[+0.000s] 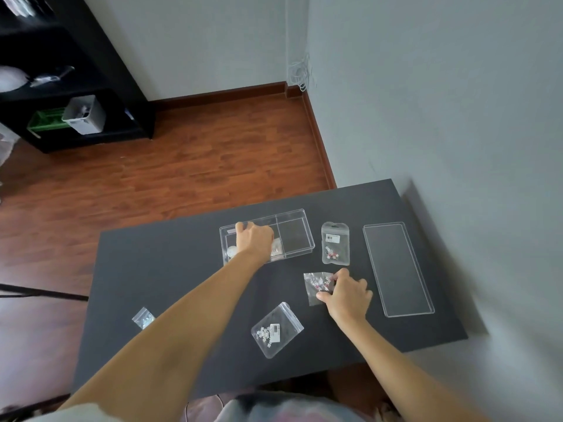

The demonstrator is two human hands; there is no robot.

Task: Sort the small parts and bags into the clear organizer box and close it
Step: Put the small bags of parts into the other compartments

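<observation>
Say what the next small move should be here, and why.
Probably lift the bag pinched by the right hand and carry it to the empty right compartment of the organizer box. The left hand already reaches into the left compartment, the lid lies off to the right, and other bags still lie on the table.

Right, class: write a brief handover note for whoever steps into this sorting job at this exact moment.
Left hand: reaching into the organizer box, left section; grip unclear.
Right hand: pinching the flower bag on the table.
Done: a few items sit in the left section; right section looks empty.
Left: labelled bag, front bag, small bag, then fit the lid.
</observation>
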